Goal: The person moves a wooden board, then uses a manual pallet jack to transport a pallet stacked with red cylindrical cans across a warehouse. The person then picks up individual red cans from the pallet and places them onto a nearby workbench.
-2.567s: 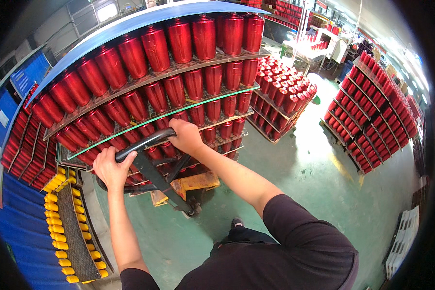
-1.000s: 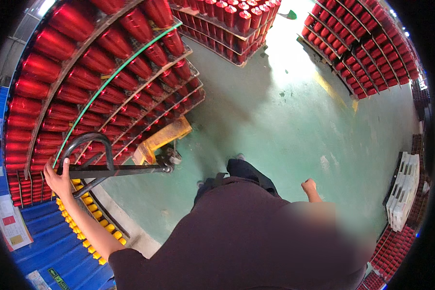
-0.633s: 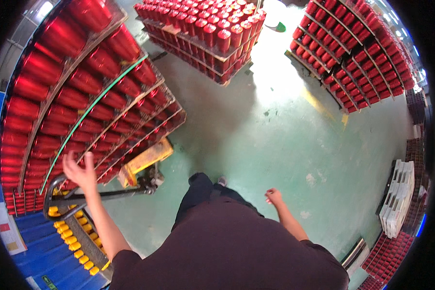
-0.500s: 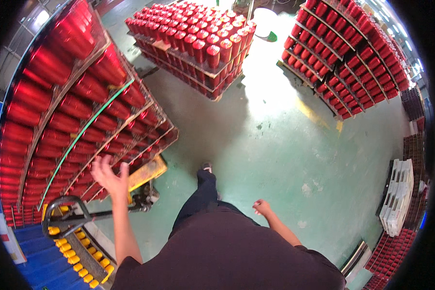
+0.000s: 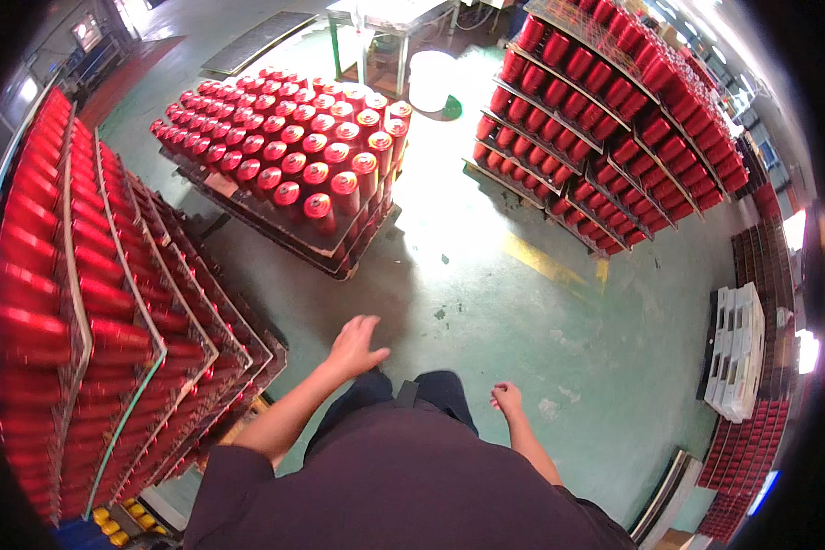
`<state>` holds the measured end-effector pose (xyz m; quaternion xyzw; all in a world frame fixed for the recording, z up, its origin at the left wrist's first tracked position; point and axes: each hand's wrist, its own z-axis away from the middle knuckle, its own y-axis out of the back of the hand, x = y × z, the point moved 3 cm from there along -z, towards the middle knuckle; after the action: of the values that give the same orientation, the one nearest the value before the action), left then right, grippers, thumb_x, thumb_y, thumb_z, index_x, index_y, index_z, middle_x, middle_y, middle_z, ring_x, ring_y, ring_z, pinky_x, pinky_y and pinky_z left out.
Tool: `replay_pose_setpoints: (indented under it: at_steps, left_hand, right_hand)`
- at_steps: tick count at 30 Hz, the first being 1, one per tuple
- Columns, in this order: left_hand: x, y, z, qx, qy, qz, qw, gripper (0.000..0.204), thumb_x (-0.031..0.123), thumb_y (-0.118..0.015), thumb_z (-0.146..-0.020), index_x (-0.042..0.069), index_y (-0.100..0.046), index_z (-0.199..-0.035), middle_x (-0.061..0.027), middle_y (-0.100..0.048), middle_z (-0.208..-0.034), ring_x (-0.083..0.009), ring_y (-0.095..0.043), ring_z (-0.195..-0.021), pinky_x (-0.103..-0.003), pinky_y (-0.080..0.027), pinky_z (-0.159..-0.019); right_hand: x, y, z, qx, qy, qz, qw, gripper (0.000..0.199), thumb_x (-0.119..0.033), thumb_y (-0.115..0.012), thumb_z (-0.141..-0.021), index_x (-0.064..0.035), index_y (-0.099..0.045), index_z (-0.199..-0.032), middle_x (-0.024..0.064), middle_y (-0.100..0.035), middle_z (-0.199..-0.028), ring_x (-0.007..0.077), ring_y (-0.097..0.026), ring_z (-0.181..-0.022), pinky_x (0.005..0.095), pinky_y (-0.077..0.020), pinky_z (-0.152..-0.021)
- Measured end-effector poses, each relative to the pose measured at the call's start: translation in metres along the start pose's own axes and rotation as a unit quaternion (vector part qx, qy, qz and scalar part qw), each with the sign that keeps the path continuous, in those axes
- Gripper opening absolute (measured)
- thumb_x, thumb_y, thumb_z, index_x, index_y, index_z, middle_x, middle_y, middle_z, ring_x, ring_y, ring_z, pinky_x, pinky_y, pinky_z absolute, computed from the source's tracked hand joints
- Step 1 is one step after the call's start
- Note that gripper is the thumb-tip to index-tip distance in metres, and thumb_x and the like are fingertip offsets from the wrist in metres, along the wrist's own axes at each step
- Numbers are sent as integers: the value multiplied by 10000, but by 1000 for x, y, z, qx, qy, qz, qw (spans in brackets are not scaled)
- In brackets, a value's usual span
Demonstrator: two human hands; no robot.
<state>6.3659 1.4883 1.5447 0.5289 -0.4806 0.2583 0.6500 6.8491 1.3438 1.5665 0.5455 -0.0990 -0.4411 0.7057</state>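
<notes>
My left hand (image 5: 353, 348) hangs in the air over the green floor, fingers stretched and thumb apart, holding nothing. It is nearest to a stack of shiny red metal cylinders (image 5: 284, 163) with narrower tops, standing upright in rows on a layered pallet ahead. To the left rises a taller stack of red cylinders (image 5: 32, 335) between thin boards (image 5: 76, 275), with a green strap (image 5: 124, 423) around it. Low at my right side is my right hand (image 5: 506, 398), its fingers curled in. Whether anything small is inside them is hidden.
Another tiered stack of red cylinders (image 5: 605, 128) stands ahead right. A white bucket (image 5: 431, 81) and a table (image 5: 399, 16) are farther off. White pallets (image 5: 735, 353) lean at the right. Yellow lines (image 5: 541, 261) mark the floor (image 5: 486, 339). Yellow pieces (image 5: 119, 530) show lower left.
My left hand has come away from the left stack toward the middle. The stack ahead appears nearer and farther left. The pallet jack handle has dropped out of view.
</notes>
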Motion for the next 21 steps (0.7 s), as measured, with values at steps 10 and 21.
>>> replay_pose_setpoints:
  at_steps: [10, 21]
  left_hand:
    - [47, -20, -364, 192, 32, 82, 977, 846, 242, -819, -680, 24, -367, -1361, -220, -430, -1319, -397, -441, -1242, -461, -408, -1036]
    - [18, -40, -561, 359, 292, 94, 881, 1066, 109, -815, -614, 27, -184, -1469, -249, -241, -1448, -403, -278, -1369, -454, -271, -1161]
  right_hand:
    - [-19, 79, -172, 7, -14, 172, 985, 474, -249, -758, -717, -45, -638, -1128, 149, -701, -921, 282, -686, -805, 367, -548, -752]
    - [-467, 141, -459, -62, 409, 238, 879, 734, -208, -785, -695, -41, -454, -1328, 216, -585, -1228, 365, -572, -1151, 432, -477, -955]
